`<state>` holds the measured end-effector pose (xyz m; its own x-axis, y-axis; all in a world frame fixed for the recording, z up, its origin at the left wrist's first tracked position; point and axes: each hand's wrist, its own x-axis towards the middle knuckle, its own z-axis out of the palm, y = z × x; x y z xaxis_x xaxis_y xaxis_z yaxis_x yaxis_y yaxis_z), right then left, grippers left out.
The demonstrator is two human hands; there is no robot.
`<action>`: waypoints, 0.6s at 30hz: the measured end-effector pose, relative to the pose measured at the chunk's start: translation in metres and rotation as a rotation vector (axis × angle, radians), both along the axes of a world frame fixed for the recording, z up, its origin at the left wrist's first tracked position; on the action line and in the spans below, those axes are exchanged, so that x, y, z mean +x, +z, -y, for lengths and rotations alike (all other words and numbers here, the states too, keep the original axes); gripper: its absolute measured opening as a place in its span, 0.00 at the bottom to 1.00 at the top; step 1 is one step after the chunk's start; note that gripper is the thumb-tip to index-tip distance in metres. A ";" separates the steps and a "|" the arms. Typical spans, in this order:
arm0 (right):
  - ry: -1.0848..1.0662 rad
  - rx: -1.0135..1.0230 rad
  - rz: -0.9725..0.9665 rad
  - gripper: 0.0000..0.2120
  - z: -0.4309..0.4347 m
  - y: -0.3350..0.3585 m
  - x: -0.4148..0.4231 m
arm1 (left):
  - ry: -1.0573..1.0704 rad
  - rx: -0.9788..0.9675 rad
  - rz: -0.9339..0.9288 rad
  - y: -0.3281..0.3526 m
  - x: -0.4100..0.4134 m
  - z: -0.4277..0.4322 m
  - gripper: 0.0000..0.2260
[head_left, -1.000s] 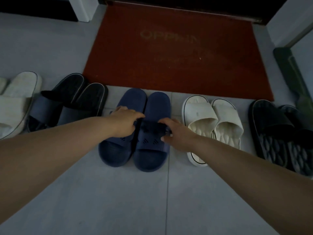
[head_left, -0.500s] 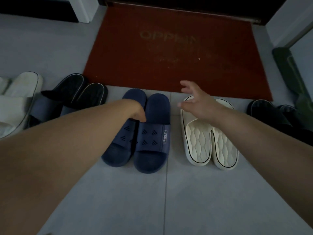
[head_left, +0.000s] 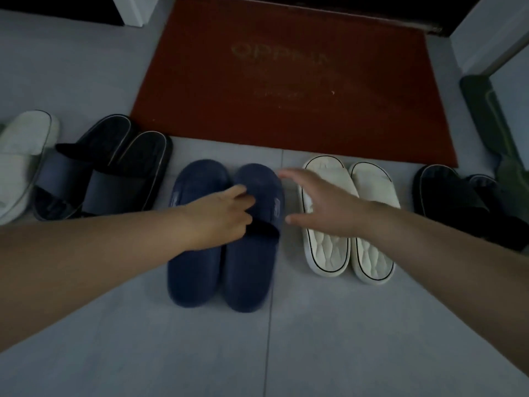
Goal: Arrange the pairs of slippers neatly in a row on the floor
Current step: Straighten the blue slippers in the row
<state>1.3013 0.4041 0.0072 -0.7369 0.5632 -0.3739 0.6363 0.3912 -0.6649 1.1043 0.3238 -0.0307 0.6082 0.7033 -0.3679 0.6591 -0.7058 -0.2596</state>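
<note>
A navy pair of slippers (head_left: 246, 270) lies side by side on the grey floor at the centre, heels toward me. My left hand (head_left: 220, 216) rests on their straps, with its fingers curled around the strap of the right navy slipper. My right hand (head_left: 323, 204) hovers with spread fingers just right of that pair, over the strap of the left slipper of a white pair (head_left: 369, 253). It holds nothing. The white pair stands neatly together to the right of the navy pair.
A black pair (head_left: 114, 173) lies at a slant on the left, with a white slipper (head_left: 23, 156) beyond it at the frame edge. Another dark pair (head_left: 458, 196) sits at the right. A red doormat (head_left: 286, 81) lies behind the row, and a dark green object (head_left: 486, 116) lies along the right wall.
My right hand let go of the navy pair, swung up over the white pair, and came back down beside the navy pair. My left hand stayed on the navy straps; the pair shifted slightly.
</note>
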 end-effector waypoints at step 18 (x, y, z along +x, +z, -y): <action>-0.149 0.054 0.262 0.53 -0.006 -0.066 -0.053 | 1.311 -0.124 0.787 -0.017 -0.086 0.008 0.17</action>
